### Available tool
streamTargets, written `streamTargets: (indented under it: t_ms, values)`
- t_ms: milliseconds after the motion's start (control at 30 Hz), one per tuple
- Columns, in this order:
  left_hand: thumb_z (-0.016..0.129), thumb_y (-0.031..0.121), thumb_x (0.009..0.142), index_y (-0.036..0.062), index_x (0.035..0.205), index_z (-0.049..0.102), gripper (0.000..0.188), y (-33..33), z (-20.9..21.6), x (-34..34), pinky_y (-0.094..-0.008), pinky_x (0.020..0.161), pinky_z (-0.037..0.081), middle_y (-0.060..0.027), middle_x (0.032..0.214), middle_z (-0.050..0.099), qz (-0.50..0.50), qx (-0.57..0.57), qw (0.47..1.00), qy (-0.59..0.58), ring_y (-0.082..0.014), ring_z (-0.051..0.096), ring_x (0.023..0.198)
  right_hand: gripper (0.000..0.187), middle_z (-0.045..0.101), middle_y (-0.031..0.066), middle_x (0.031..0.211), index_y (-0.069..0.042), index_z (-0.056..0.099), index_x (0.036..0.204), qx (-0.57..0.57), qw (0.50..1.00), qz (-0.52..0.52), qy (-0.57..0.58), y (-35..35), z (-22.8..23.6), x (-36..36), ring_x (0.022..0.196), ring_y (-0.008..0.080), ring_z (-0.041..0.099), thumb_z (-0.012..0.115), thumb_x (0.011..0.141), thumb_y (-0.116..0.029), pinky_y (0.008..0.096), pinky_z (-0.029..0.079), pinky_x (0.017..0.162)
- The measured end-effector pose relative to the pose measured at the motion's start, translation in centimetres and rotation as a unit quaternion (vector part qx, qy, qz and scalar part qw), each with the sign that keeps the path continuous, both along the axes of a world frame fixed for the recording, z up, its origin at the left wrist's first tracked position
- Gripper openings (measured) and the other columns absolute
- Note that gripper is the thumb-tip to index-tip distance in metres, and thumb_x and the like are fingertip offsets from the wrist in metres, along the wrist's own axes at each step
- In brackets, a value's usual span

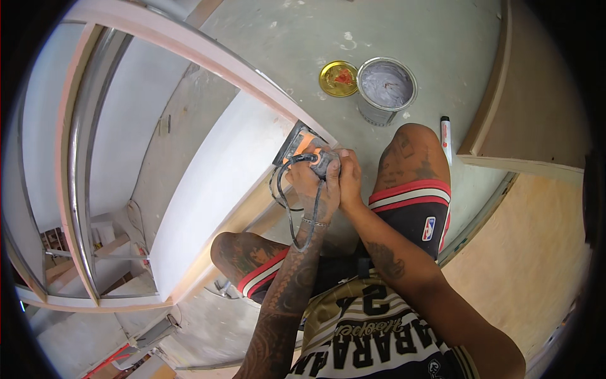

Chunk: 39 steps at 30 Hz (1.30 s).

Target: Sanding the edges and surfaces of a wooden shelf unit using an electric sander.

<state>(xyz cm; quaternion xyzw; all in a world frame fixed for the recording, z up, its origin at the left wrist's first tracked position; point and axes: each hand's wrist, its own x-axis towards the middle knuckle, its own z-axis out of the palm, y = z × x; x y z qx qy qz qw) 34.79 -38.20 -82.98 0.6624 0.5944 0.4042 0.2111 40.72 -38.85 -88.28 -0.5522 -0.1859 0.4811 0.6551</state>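
Note:
An orange and black electric sander (309, 148) sits at the corner of a white panel (214, 164) with pale wooden edging. Wrapped around its body from the left is my left hand (309, 189), a bracelet on the wrist. My right hand (349, 178) closes on the rear of the sander from the other side, its thumb near the frame's edge. The black cord (291, 218) loops over my left hand and wrist. Part of the sander's underside and several fingertips are hidden.
An open tin of grey paste (387, 85) stands on the floor beyond my hands, beside its gold lid (338, 79). A white marker (446, 140) lies right of my knee. Wooden panels (536, 95) flank the right; a slatted frame (79, 158) stands left.

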Motion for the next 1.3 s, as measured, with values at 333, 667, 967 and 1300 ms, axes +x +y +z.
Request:
streamTargets:
  t_ms: [333, 667, 967, 1300]
  values:
    - [0.067, 0.038, 0.087, -0.0028, 0.119, 0.052, 0.054, -0.4, 0.7, -0.2, -0.0459, 0.092, 0.034, -0.0166, 0.112, 0.062, -0.009, 0.023, 0.999, 0.028, -0.0334, 0.054, 0.103, 0.045, 0.063, 0.0114, 0.088, 0.0, 0.061, 0.096, -0.01, 0.998, 0.018, -0.066, -0.2, -1.3, 0.5, 0.082, 0.0207, 0.058, 0.035, 0.1, -0.036, 0.0339, 0.047, 0.078]
    - [0.072, 0.036, 0.082, 0.0046, 0.112, 0.059, 0.045, 0.2, 1.2, -1.7, -0.0445, 0.095, 0.037, -0.0117, 0.107, 0.066, -0.014, 0.077, 0.997, -0.007, -0.0328, 0.058, 0.101, 0.053, 0.064, 0.011, 0.102, 0.001, 0.06, 0.109, 0.004, 0.994, 0.055, 0.093, -0.2, -1.6, 0.2, 0.093, 0.0201, 0.059, 0.028, 0.103, -0.04, 0.0324, 0.046, 0.087]
    - [0.076, 0.03, 0.079, 0.004, 0.109, 0.061, 0.043, 0.1, 1.0, -1.9, -0.0416, 0.087, 0.043, -0.0121, 0.103, 0.068, -0.033, 0.091, 0.995, -0.024, -0.0321, 0.062, 0.097, 0.05, 0.062, 0.0068, 0.099, -0.002, 0.055, 0.11, 0.036, 0.988, 0.059, 0.135, -0.4, -3.6, 1.2, 0.09, 0.0175, 0.059, 0.03, 0.103, -0.045, 0.0315, 0.047, 0.086]
    - [0.074, 0.029, 0.082, 0.0044, 0.108, 0.061, 0.039, 0.7, 2.3, -2.0, -0.0416, 0.091, 0.041, -0.0094, 0.103, 0.068, -0.049, 0.09, 0.995, -0.02, -0.0286, 0.061, 0.097, 0.05, 0.062, 0.0064, 0.097, -0.001, 0.055, 0.11, 0.05, 0.997, 0.054, 0.003, -0.2, -5.2, 2.1, 0.089, 0.0175, 0.058, 0.028, 0.105, -0.043, 0.0315, 0.047, 0.085]
